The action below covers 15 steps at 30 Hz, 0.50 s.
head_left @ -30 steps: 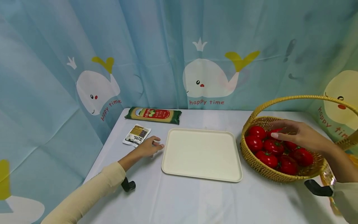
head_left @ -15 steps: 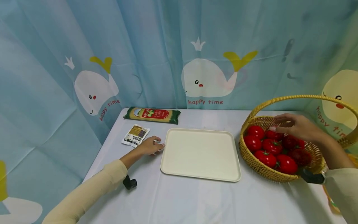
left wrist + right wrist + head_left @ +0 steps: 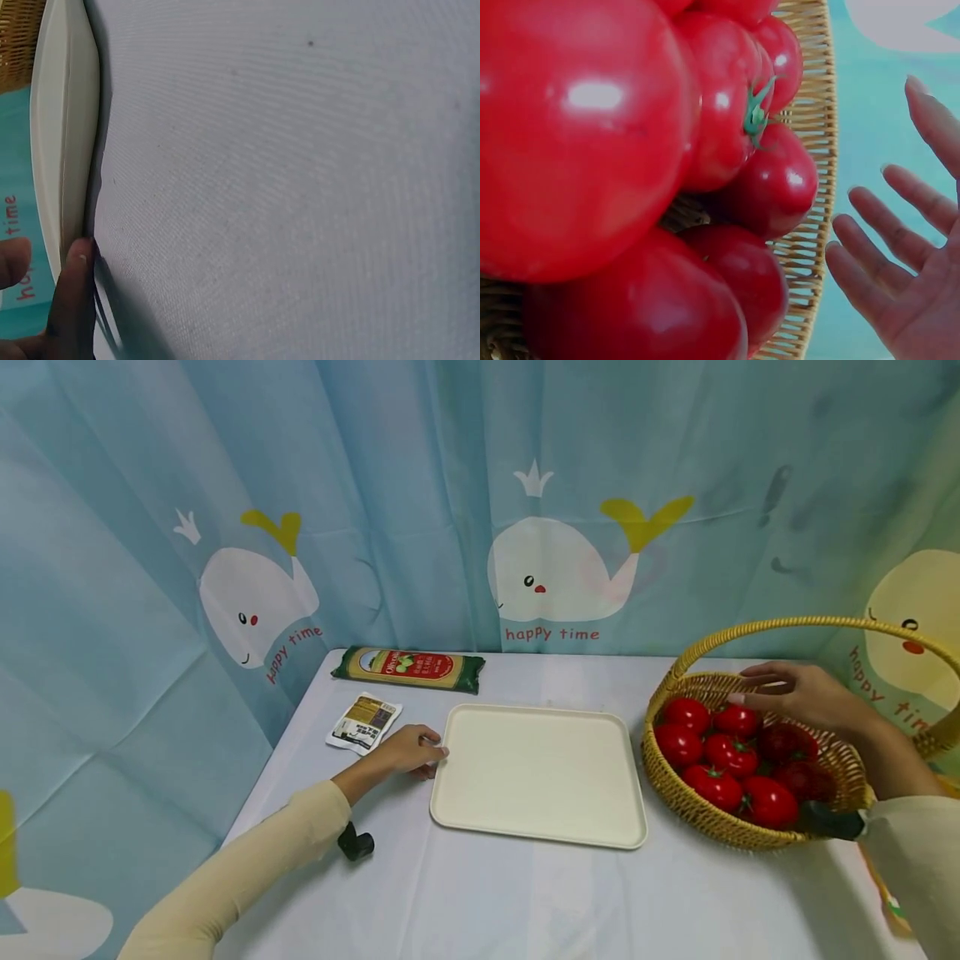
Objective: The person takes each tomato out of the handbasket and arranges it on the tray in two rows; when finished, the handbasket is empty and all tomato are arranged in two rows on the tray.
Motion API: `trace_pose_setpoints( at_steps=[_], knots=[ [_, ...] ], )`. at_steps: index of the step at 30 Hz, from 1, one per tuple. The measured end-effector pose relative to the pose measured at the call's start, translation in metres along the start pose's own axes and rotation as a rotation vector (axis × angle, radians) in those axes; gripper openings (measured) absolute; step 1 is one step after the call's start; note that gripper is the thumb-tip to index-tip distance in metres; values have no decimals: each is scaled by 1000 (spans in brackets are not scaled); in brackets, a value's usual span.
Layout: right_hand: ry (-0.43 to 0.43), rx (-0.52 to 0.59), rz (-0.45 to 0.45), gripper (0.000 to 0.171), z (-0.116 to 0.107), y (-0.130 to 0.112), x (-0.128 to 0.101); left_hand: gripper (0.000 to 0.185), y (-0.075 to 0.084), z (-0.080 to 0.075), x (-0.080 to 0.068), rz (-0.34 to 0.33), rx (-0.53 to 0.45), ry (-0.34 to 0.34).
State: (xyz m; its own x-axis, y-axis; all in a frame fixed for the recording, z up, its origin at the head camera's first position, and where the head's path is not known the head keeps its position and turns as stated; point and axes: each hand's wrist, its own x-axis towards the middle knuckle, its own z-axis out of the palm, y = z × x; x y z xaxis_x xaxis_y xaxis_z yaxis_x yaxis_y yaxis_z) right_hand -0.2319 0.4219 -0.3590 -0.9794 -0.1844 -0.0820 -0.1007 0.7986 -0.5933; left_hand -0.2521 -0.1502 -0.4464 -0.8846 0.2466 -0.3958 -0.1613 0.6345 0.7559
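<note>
1. Right hand (image 3: 806, 697) first: it's over the back of the basket, fingers spread wide and straight in the right wrist view, nothing in them.
2. The key bit: the glossy red round tomato (image 3: 737, 722) nearest those fingertips sits just below them in the head view. It's roundish, so no real long axis to line up with. Right hand is way nearer; the left is well apart.
3. More shiny red tomatoes (image 3: 731, 756) crowd toward the near side of the yellow woven wicker basket (image 3: 697, 817), whose handle (image 3: 795, 621) arches overhead.
4. Left of that, a cream rectangular tray (image 3: 536, 777), long side running left-right.
5. Left hand (image 3: 405, 749) is at its far end, one finger against the outer wall, thumb apart in the left wrist view. Can't tell if it's gripping.
6. Farthest off: a green-and-gold plastic packet (image 3: 412, 668) by the curtain (image 3: 420, 527).
</note>
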Motion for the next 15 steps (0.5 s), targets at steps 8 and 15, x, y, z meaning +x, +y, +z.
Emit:
trace_pose_setpoints(
  at_steps=[8, 15],
  knots=[
    [-33, -19, 0, 62, 3, 12, 4, 45, 1, 1, 3, 1, -13, -13],
    [-66, -97, 12, 62, 5, 17, 8, 45, 2, 1, 3, 9, -3, -26]
  ],
)
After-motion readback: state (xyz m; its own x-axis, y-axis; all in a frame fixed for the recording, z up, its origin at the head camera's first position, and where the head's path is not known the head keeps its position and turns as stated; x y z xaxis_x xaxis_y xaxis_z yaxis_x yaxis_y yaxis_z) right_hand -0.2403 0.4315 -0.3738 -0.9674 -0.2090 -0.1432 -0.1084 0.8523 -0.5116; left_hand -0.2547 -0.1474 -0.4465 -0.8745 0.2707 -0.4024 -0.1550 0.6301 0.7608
